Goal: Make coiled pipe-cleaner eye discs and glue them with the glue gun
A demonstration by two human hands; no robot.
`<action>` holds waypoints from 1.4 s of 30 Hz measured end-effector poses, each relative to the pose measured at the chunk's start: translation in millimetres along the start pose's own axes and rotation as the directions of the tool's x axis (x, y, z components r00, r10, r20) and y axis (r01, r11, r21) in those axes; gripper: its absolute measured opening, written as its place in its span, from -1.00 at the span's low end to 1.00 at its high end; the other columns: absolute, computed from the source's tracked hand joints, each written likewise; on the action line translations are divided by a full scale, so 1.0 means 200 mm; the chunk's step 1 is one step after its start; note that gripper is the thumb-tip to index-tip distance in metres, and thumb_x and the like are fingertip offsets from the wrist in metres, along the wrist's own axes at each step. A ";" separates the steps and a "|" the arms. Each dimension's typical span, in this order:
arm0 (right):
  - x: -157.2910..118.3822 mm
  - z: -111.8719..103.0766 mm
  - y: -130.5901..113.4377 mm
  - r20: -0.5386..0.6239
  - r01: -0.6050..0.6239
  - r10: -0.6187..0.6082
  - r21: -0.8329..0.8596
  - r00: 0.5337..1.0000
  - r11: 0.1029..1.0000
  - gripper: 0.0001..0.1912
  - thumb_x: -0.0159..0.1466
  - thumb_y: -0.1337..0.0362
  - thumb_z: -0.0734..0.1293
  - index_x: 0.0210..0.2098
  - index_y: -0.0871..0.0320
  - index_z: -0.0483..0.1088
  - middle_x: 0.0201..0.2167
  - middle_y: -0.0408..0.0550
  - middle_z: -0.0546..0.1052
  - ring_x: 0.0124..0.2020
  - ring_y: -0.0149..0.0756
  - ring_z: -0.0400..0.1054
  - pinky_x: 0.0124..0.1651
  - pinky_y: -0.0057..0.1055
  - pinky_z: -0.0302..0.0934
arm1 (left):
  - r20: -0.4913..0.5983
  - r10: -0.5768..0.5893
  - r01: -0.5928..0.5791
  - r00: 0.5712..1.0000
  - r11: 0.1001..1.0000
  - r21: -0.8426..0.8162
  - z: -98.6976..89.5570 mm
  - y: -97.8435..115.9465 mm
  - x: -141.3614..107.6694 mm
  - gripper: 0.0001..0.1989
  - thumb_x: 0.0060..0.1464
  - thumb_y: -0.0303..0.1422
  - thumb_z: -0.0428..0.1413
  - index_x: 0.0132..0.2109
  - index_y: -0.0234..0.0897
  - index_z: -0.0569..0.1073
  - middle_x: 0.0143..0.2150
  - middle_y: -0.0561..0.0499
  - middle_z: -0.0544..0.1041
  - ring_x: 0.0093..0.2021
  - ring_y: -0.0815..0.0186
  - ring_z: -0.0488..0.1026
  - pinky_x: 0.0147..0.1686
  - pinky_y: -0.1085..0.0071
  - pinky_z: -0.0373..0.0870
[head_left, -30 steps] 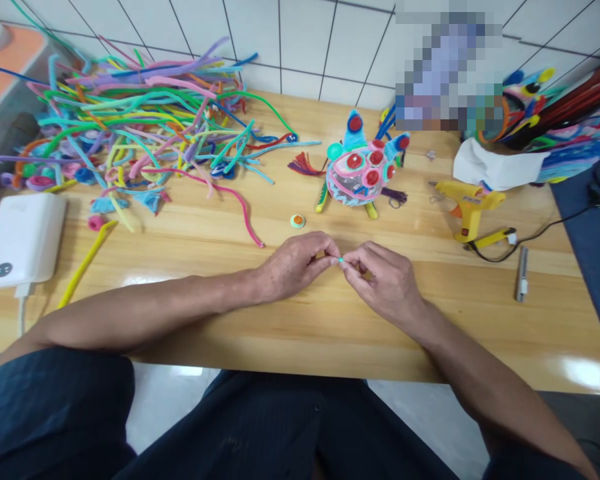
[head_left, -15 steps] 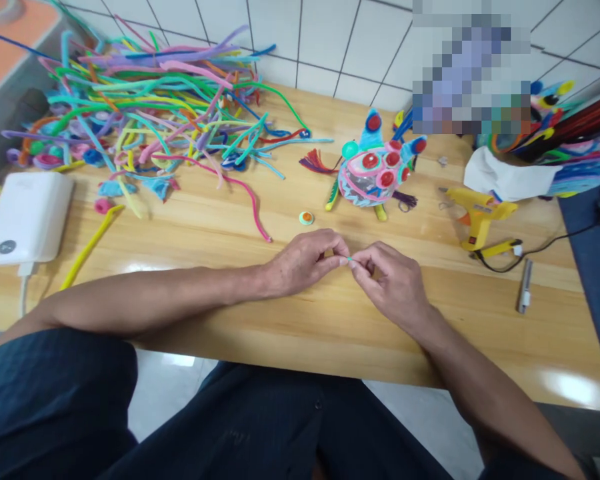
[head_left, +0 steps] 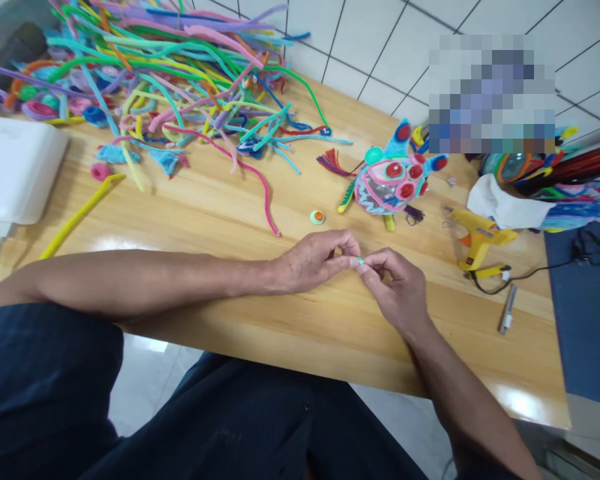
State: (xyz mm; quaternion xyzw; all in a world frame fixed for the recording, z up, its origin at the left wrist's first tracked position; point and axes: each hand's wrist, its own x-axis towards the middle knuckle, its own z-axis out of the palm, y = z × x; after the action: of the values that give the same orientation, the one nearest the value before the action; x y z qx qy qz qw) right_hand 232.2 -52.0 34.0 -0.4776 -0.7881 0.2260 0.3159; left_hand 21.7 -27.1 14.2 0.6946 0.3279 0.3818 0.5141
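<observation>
Tiny, bright green, largely covered: that's the scrap [head_left: 361, 261], over the table [head_left: 275, 330], left hand [head_left: 317, 260] and right hand [head_left: 399, 283] both pinching it, tip to tip. And more green peeks out than half a second ago! Beyond the scrap, leftward, a small disc [head_left: 317, 217]; rightward, a colourful toy [head_left: 393, 183], then a glue gun [head_left: 483, 232].

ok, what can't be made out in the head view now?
Head view:
Green piece: tiny, partly covered by left hand and right hand; full shape unclear.
White box: cut off by left edge.
Fuzzy stems: pile's top cut off by upper edge.
Pixelated patch: masks whatever's there.
</observation>
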 end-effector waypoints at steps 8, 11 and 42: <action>0.00 0.00 -0.02 0.000 0.140 -0.142 -0.169 0.990 0.976 -0.90 0.33 0.40 0.38 -0.29 0.07 0.44 -0.49 -0.21 0.44 -0.48 -0.41 0.33 -0.39 -0.42 0.20 | 0.020 0.159 -0.161 0.987 0.974 0.160 -0.01 -0.02 -0.01 -0.84 0.35 -0.36 0.12 -0.25 -0.29 0.49 -0.32 0.03 0.54 -0.30 0.36 0.44 -0.25 0.43 0.35; 0.00 0.01 -0.03 -0.012 0.033 -0.034 -0.006 0.999 0.999 -0.90 0.33 0.39 0.39 -0.29 0.06 0.45 -0.50 -0.25 0.43 -0.49 -0.43 0.30 -0.39 -0.45 0.20 | -0.055 0.100 -0.097 0.993 0.994 0.047 -0.01 -0.01 -0.01 -0.85 0.31 -0.37 0.16 -0.26 -0.31 0.50 -0.38 0.08 0.49 -0.39 0.42 0.37 -0.34 0.48 0.29; 0.00 0.05 -0.04 -0.126 0.067 -0.068 -0.012 0.990 0.998 -0.89 0.34 0.38 0.40 -0.28 0.03 0.53 -0.43 -0.20 0.49 -0.46 -0.41 0.34 -0.39 -0.40 0.25 | -0.081 -0.186 0.158 0.979 0.950 -0.270 0.01 0.03 0.00 -0.80 0.18 -0.25 0.24 -0.32 -0.29 0.53 -0.46 0.12 0.40 -0.43 0.42 0.23 -0.41 0.45 0.16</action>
State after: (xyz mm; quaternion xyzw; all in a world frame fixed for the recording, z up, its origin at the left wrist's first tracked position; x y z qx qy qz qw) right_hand 219.8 -55.9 33.1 -0.4651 -0.7832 0.1812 0.3709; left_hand 23.2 -30.1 19.8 0.5681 0.3605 0.4117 0.6147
